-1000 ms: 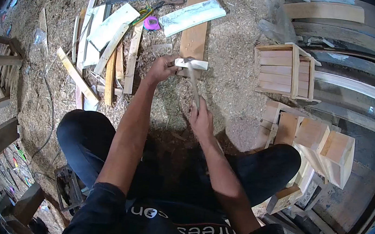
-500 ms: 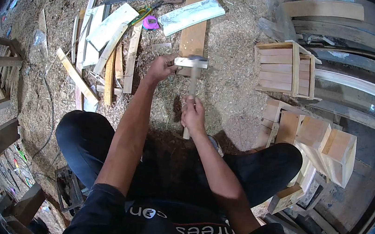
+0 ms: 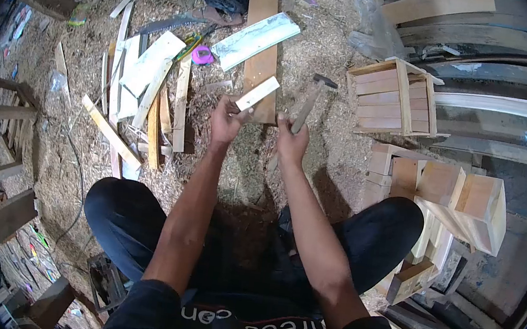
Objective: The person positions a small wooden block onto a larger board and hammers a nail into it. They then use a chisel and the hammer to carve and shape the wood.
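Observation:
My left hand [image 3: 228, 121] is closed around the lower end of a short pale wood strip [image 3: 260, 93], which tilts up to the right. My right hand [image 3: 292, 143] grips the wooden handle of a hammer [image 3: 308, 107]; its dark head points away from me, to the right of the strip. Under the strip runs a long brown board [image 3: 261, 65] on the ground. Across that board lies a whitish, stained plank [image 3: 256, 40]. The hammer head and the strip are apart.
Left of the board lie a pink tape measure [image 3: 202, 55], a handsaw [image 3: 175, 22] and several loose wood strips [image 3: 181, 105]. A slatted wooden crate [image 3: 387, 94] and more box-like wooden pieces [image 3: 438, 186] stand at right. Wood shavings cover the ground.
The hammer has come off the strip and swung to the right, its head now clear of it. My left hand has turned the strip from level to slanting. The whole view has shifted slightly.

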The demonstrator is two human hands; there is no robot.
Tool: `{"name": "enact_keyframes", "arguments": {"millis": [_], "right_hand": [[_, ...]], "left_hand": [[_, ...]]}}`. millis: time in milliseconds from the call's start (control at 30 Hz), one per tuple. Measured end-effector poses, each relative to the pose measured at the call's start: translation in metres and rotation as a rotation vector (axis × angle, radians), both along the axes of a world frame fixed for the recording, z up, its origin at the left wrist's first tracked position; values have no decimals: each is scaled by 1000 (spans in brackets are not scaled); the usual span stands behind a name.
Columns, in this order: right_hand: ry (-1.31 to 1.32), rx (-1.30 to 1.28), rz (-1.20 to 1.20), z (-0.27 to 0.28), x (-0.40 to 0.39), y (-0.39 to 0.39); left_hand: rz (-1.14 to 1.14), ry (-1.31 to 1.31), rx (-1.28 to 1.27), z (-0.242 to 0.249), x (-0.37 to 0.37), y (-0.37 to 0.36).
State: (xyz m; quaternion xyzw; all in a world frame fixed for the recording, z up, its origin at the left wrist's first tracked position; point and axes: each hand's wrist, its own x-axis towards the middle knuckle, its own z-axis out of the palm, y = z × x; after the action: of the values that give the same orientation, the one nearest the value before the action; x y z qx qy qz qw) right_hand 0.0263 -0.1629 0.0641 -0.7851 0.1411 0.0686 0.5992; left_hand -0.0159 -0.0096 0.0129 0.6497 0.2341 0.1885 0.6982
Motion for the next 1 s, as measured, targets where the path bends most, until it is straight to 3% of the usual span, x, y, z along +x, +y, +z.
{"name": "enact_keyframes", "arguments": {"millis": [33,100,300,433,500,633,667,700,733,767,800,833,900,1000], "right_hand": [[-6,11,-7,12,9,8],[234,219,76,31,25,21],[323,438,231,27,57,25],[324,522,362,30,72,10],[245,436,505,38,73,3],[59,224,585,29,69,11],[59,225,580,28,67,11],[-125,85,559,25,64,9],[-307,-58,531,25,60,7],[-489,-201,499,24,55,6],[-473,-304,462,32,39,4],[-234,-260,468,54,17,4],[-211,-354,441,43,-23,-3],[-205,-322,451,41,-71,-18]], "left_hand": [[29,34,19,11,1,-7],[19,8,53,24,0,-19],[-36,127,371,55,-5,-16],[-227,-132,320,71,-3,0],[-183,-7,-368,57,12,12],[-384,61,-325,84,36,9],[-360,138,-162,80,40,10],[-334,214,1,71,45,11],[-200,114,41,56,49,11],[-205,113,43,42,49,10],[-76,-12,-102,35,51,10],[50,-136,-247,34,54,10],[47,-109,-173,47,51,6],[98,-60,-394,48,57,3]]}}
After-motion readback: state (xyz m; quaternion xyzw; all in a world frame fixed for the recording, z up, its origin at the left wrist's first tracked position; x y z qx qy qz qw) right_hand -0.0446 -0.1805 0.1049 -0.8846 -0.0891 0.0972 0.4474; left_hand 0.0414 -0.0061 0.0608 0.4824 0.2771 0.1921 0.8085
